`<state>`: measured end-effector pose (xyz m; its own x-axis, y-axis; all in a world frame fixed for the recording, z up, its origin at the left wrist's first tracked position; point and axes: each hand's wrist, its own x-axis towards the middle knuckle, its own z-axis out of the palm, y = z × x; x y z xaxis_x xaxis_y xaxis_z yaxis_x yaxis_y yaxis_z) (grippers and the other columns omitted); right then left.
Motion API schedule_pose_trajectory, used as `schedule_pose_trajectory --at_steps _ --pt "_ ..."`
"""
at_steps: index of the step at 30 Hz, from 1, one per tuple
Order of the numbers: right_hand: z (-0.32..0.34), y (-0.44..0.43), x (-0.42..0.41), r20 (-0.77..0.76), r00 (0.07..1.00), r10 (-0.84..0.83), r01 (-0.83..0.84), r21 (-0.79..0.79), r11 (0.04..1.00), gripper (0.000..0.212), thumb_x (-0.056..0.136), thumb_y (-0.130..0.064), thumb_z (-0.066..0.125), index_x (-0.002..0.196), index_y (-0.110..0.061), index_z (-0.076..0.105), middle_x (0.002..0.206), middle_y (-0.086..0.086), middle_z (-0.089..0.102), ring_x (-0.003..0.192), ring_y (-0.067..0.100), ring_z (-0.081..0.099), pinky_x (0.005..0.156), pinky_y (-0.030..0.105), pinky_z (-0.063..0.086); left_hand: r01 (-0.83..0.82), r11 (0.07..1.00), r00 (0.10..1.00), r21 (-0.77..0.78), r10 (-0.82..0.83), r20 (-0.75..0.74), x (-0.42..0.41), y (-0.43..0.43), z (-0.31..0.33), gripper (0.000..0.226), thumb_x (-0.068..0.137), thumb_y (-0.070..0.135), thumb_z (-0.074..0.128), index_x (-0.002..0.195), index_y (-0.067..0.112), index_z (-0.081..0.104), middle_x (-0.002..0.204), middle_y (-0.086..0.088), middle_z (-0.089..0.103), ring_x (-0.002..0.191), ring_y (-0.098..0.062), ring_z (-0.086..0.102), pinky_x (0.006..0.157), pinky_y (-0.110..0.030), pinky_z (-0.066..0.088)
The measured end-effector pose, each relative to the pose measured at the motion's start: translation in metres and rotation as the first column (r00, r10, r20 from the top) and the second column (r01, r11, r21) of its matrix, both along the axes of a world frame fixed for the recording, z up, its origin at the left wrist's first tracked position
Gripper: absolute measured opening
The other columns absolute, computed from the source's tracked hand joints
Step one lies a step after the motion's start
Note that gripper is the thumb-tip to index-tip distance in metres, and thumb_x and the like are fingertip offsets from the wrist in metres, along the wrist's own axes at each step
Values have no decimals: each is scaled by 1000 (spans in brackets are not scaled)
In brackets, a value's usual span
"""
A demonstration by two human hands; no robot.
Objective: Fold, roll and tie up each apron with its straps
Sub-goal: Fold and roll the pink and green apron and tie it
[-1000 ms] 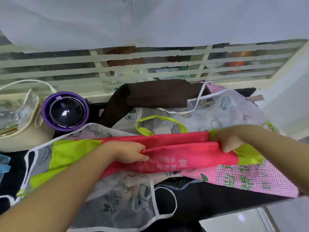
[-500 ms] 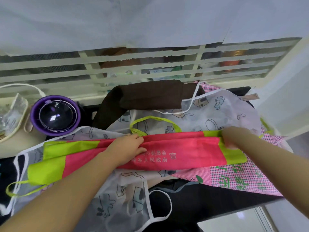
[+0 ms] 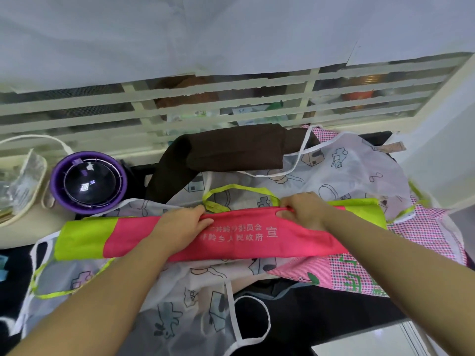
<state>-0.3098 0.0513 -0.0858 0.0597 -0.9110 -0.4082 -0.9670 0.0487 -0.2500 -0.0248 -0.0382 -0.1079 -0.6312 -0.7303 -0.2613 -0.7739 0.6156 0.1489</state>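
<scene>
A pink apron with lime-green ends (image 3: pixel 257 242) lies folded into a long horizontal band across the pile, printed characters facing up. Its lime neck strap (image 3: pixel 239 188) loops out just behind the band. My left hand (image 3: pixel 183 223) pinches the far folded edge left of centre. My right hand (image 3: pixel 304 210) grips the same far edge right of centre, thumb under the fold. A thin lime tie strap (image 3: pixel 51 294) trails off the band's left end toward me.
Under the band lie translucent white printed aprons (image 3: pixel 180 304) and a pink checked apron (image 3: pixel 359 276). A brown folded apron (image 3: pixel 236 150) lies behind. A purple round container (image 3: pixel 88 182) and a cream tray (image 3: pixel 23 191) stand at the left. A slatted window frame (image 3: pixel 231 98) runs behind the table.
My right hand slid left along the far edge from the band's green right end toward the middle. The band now lies flatter and longer, and the view shifted slightly.
</scene>
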Motion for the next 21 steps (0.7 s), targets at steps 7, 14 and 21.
schedule_pose_trajectory --at_steps 7,14,21 --pt "-24 11 6 -194 981 -18 -38 -279 960 69 87 -57 8 96 -13 60 90 8 68 91 30 57 90 40 36 -132 979 991 -158 125 -52 48 6 -5 35 96 56 34 99 25 50 92 1 66 88 -21 61 75 -31 33" --pt "-36 7 84 -162 984 -78 -35 -598 801 47 90 -55 34 72 -18 58 67 0 63 76 25 56 94 45 33 -62 989 998 -133 63 1 49 17 -4 37 96 57 35 80 25 45 90 -1 68 86 -22 61 66 -31 31" --pt "-50 -21 124 -75 994 74 -103 -546 831 56 91 -54 21 76 -15 59 70 4 65 73 27 57 81 41 42 -129 979 991 -160 134 25 71 4 9 43 87 69 40 93 28 52 98 2 66 93 -19 61 70 -31 33"
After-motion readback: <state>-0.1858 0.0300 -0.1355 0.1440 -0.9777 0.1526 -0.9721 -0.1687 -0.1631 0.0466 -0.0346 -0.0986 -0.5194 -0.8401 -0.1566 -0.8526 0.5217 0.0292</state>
